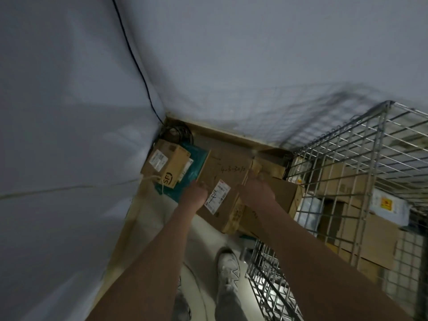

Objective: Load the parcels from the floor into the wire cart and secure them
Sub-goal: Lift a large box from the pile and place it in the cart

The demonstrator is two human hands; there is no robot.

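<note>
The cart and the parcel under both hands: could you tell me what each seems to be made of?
The wire cart looks like bare steel wire, silvery and shiny, welded in a grid. The large parcel looks like plain brown corrugated cardboard, matte, with a white paper label; its makeup inside cannot be seen.

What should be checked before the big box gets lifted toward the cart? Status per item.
1. Left hand on the large cardboard box: ok, at its left edge.
2. Right hand on the same box: ok, at its right side.
3. Grip firm: cannot tell, fingers blurred.
4. Box free of the smaller SF box: ok, they sit apart.
5. Room in the wire cart: cannot tell, boxes already stacked inside.
6. Footing: ok, white shoe on bare floor.
</note>
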